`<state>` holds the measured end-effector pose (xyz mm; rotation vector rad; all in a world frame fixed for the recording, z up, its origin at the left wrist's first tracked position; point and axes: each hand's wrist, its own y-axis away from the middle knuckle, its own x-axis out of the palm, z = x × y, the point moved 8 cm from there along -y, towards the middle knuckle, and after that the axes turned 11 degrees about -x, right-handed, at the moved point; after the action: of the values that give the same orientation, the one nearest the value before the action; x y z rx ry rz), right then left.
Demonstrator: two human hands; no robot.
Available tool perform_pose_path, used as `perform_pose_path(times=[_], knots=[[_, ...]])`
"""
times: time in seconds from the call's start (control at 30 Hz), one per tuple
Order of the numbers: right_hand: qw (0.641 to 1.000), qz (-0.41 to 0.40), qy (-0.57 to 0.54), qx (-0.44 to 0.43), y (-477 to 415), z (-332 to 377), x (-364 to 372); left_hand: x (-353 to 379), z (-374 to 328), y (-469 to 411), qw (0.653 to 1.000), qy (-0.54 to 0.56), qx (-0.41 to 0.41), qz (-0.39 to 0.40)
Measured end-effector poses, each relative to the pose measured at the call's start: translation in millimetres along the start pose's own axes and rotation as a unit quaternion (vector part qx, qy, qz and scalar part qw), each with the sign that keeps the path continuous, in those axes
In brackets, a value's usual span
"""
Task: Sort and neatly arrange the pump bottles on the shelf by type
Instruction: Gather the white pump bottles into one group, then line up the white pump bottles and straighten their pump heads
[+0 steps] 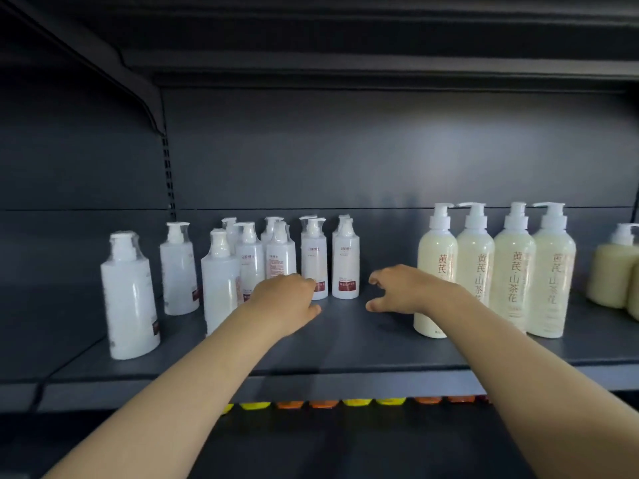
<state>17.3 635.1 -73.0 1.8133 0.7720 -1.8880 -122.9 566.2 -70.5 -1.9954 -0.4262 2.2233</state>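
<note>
Several white pump bottles with red labels (345, 264) stand clustered at the middle of the dark shelf (345, 344), and loose ones (128, 299) stand further left. Several taller cream pump bottles (474, 257) form a row at the right. My left hand (287, 302) hovers in front of the white cluster, fingers curled, holding nothing. My right hand (397, 288) hangs between the white cluster and the cream row, thumb and fingers spread in a wide curve, holding nothing.
More cream bottles (613, 267) stand at the far right edge. Another shelf overhangs above. Below the shelf's front lip (311, 385) a row of yellow and orange caps (325, 404) shows. A bracket and slotted upright (167, 174) rise at the left.
</note>
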Motion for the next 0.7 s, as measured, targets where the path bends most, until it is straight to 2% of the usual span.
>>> perform_pose_path(times=[0.13,0.27,0.5,0.7], knots=[[0.999,0.018,0.031,-0.009,25.1,12.3,7.6,-9.4,1.3,34.0,0.998,-0.064,-0.016,0.007],[0.998,0.008,0.024,-0.058,44.0,36.4,12.6,-16.4,11.2,72.1,0.993,-0.098,-0.054,0.035],[0.993,-0.019,0.0,-0.116,70.0,92.5,3.6,-42.7,55.8,135.4,0.982,-0.123,-0.137,0.045],[0.988,-0.037,-0.015,-0.15,59.1,144.2,-12.7,-63.2,117.6,167.9,0.974,-0.112,-0.194,0.03]])
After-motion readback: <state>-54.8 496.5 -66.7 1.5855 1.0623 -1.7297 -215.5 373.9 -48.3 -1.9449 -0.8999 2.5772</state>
